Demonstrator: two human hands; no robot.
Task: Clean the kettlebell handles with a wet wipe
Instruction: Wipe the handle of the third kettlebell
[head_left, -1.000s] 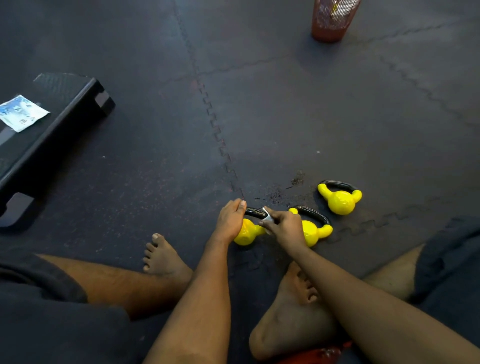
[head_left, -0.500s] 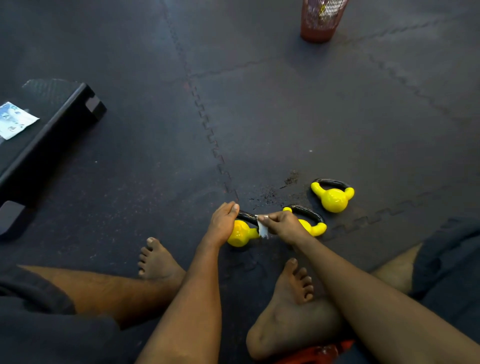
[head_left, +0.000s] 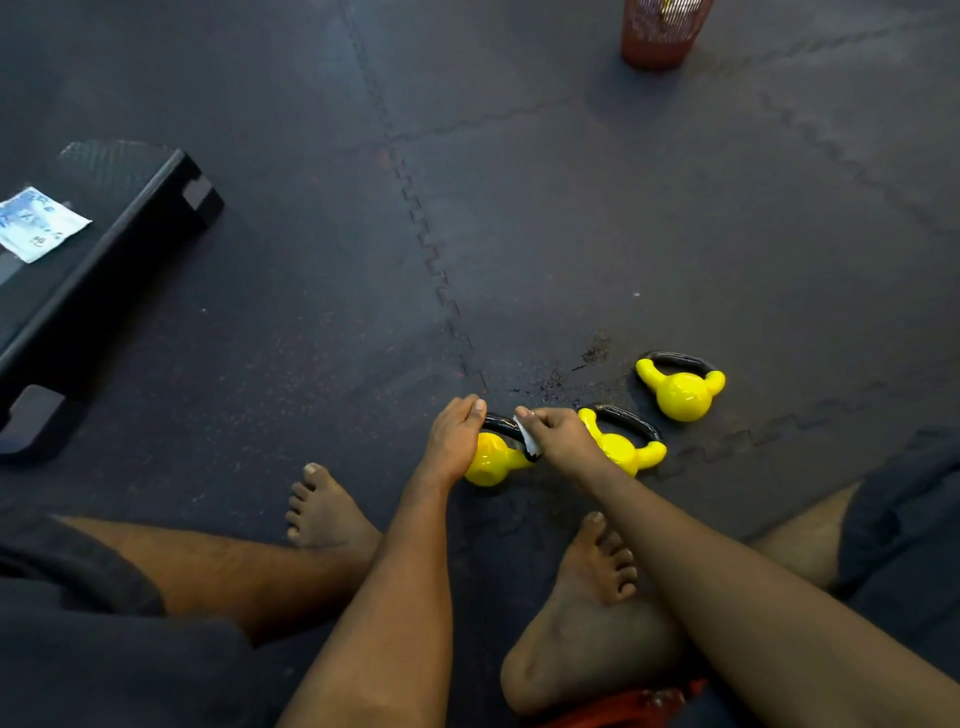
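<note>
The head view looks down at a person sitting on a dark floor mat (head_left: 571, 208) with three yellow kettlebells lying close in front of their feet. The left hand (head_left: 454, 439) is on the nearest kettlebell (head_left: 491, 460), its fingers (head_left: 475, 408) curled over the left end of the black handle (head_left: 500, 422) to steady it. The right hand (head_left: 558, 439) pinches a small white wet wipe (head_left: 529, 440) against that handle's right side, so both hands are grasping. The middle kettlebell (head_left: 621, 449) lies just beside the right hand, partly behind it, and the far kettlebell (head_left: 680, 392) sits apart to the right, untouched. To do this wipe well, I would fold the wipe round the bar instead of dabbing one face, then draw it along the whole arc while the left hand stops the bell from rolling. At the left, a packet (head_left: 39, 223) lies on a black step platform (head_left: 130, 234), and a red mesh bin (head_left: 662, 36) stands at the top edge.
</note>
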